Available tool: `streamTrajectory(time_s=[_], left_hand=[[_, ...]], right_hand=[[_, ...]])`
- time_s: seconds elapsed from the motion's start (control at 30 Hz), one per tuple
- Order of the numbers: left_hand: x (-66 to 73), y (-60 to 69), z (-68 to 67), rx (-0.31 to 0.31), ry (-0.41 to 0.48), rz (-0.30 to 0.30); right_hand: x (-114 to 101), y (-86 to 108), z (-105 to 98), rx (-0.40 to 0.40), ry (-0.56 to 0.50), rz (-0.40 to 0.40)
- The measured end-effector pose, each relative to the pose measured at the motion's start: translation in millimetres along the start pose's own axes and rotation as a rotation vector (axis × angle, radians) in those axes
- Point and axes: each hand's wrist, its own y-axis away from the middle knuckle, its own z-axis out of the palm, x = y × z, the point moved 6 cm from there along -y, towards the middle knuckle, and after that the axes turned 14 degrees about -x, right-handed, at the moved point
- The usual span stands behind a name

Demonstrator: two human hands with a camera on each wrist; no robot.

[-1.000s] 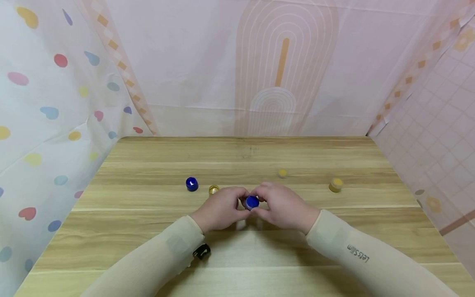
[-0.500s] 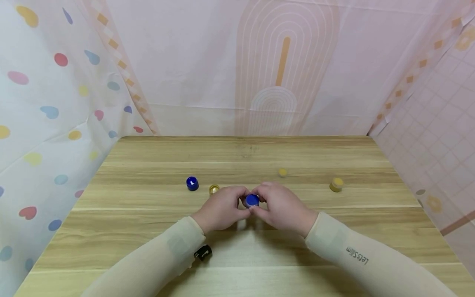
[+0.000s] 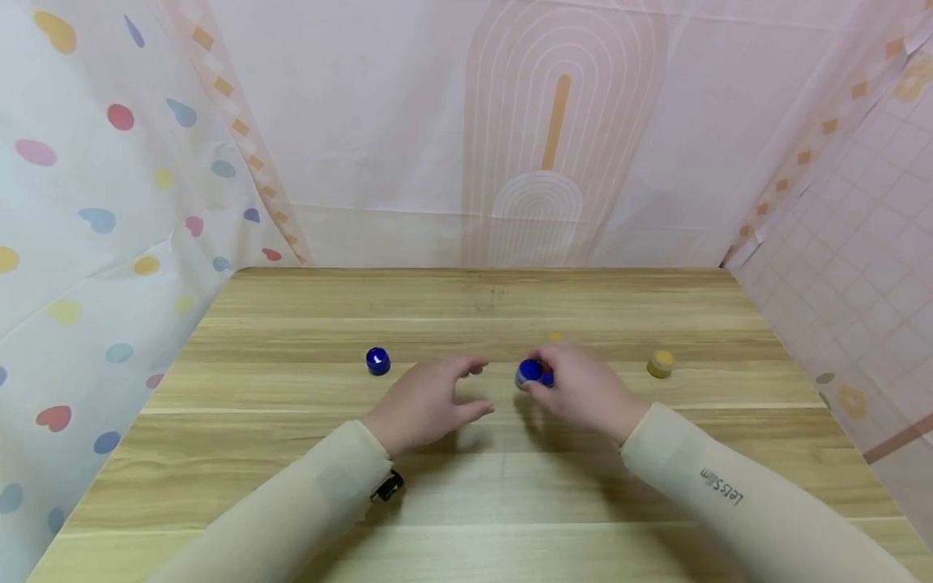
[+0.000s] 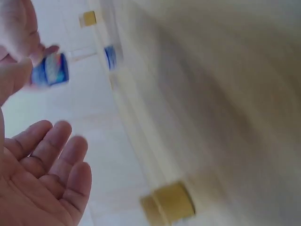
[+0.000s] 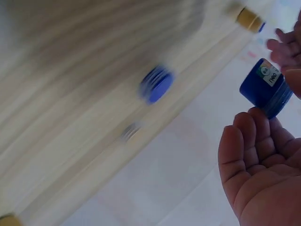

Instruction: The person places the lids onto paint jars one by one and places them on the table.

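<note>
My right hand (image 3: 583,390) pinches a small blue jar (image 3: 528,371) by its side, between thumb and fingers. A printed label shows on the jar (image 5: 266,84) in the right wrist view. My left hand (image 3: 426,403), fingers spread and thumb apart, holds nothing, just left of the jar. A flat blue round piece (image 5: 157,84), perhaps a lid, sits on the table by the right hand; blurred, it also shows in the left wrist view. A yellow jar (image 4: 170,202) stands near the left hand, which hides it in the head view.
Another blue jar (image 3: 377,361) stands on the wooden table (image 3: 474,518) at left. At right is a second yellow jar (image 3: 660,363). A small yellow piece (image 3: 555,335) lies behind the right hand. Printed cloth (image 3: 364,146) hangs behind the table.
My left hand has let go of the blue jar and its fingers have opened. The right hand has carried the jar to the right and slightly back.
</note>
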Motion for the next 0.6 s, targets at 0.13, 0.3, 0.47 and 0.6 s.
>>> streamTrajectory(time_s=[0.13, 0.3, 0.47, 0.6], left_hand=[[-8.7, 8.7, -15.2, 0.059, -0.094, 0.006], [-27.2, 18.1, -31.3, 0.104, -0.186, -0.007], [-50.8, 24.3, -39.9, 0.097, -0.254, -0.041], [-69.8, 28.5, -45.1, 0.090, -0.283, -0.079]], right_hand=[[25, 2.0, -10, -0.031, -0.002, 0.090], [50, 5.1, -18, -0.052, 0.044, 0.166], [68, 7.7, -22, -0.035, 0.149, 0.207], [81, 9.7, -23, -0.026, 0.212, 0.235]])
